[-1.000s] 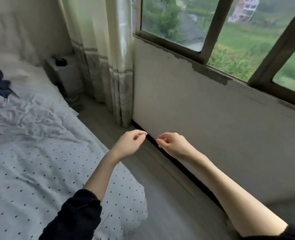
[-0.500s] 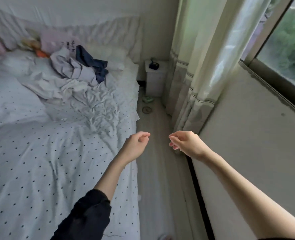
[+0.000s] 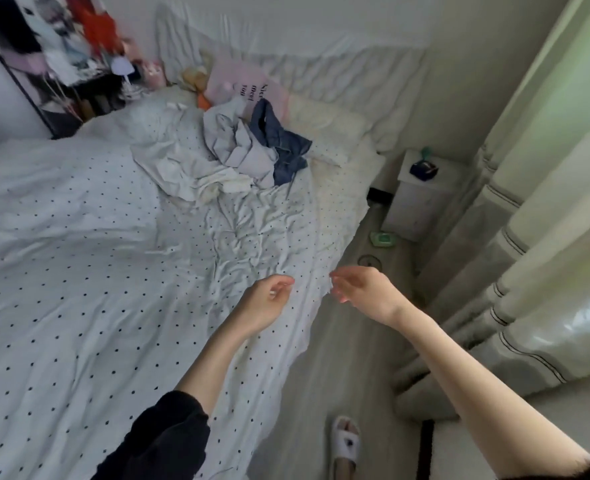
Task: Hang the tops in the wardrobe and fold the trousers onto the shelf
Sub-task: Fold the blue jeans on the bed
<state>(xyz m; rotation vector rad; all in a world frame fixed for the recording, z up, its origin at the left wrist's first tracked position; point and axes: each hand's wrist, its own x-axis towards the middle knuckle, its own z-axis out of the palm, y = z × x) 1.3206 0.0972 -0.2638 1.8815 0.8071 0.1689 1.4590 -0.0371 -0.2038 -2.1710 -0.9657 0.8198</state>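
clothes pile (image 3: 252,150) untouched, left hand (image 3: 262,301), right hand (image 3: 364,289) loose

Dotted white bedsheet (image 3: 79,271) covers bed; pink pillow (image 3: 252,88) at head; white nightstand (image 3: 415,199) beside curtain (image 3: 546,202); slipper (image 3: 345,441) on floor.

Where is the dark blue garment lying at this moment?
In the head view, the dark blue garment lies crumpled at the far end of the bed, right of the pale grey garment, just before the pink pillow.
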